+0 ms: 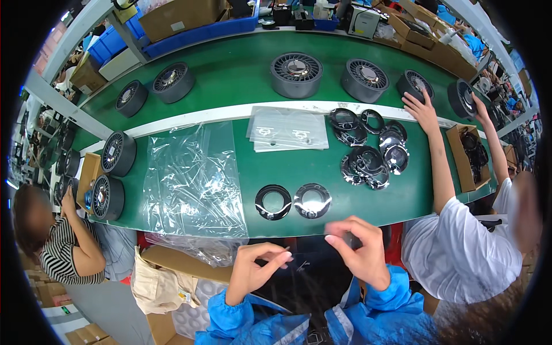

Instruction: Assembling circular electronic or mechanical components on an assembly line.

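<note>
In front of the green table's near edge, my left hand (256,269) has its thumb and fingertips drawn together in a pinch. My right hand (363,248) is curled, thumb tip close to a forefinger blurred by motion. Whatever either pinch holds is too small or clear to make out. Just beyond my hands lie two flat black rings, the left ring (273,215) and the right ring (312,212), side by side and apart. To their left spreads a pile of clear plastic bags (192,178).
More black rings (368,164) lie heaped at the right, beside flat white sheets (286,138). Round grey finned units (296,75) stand along the far green strip. A co-worker's hand (422,109) touches one. Another person (63,247) sits at left. An open carton (468,158) holds dark parts.
</note>
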Demonstrator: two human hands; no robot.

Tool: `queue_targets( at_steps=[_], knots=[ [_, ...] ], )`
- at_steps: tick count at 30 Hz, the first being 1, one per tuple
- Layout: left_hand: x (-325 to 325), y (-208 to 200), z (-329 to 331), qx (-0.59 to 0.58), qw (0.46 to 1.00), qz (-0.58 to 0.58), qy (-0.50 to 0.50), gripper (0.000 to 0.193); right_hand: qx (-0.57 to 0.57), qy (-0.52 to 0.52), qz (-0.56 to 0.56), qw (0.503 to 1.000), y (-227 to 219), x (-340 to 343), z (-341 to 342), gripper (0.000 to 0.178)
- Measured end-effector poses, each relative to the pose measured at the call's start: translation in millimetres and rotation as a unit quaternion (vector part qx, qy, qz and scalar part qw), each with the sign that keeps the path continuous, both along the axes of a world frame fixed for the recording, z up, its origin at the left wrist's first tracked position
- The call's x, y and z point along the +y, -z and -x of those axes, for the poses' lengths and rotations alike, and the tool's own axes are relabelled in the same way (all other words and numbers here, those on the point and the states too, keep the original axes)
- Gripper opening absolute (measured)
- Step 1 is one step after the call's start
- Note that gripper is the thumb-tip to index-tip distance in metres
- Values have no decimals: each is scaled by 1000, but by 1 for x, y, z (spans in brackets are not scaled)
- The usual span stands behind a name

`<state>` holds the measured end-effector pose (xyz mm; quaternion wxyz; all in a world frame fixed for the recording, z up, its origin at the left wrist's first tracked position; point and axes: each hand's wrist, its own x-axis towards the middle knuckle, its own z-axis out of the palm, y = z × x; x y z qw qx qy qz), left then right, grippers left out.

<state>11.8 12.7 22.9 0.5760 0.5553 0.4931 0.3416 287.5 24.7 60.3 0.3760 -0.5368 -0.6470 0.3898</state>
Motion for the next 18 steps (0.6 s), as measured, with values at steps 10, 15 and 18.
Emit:
queue_targets(
  at_steps=[10,15,18],
  knots=[
    [-20,-11,4,-56,991,-39,-112,8,-58,-156,-195,966,13,-16,57,34],
    [-17,-9,5,27,967,-242,-78,8,-20,-182,-128,975,11,-5,55,36],
    [-19,-6,6,15,978,-190,-81,10,-82,-187,-170,964,12,0,59,36]
  ],
)
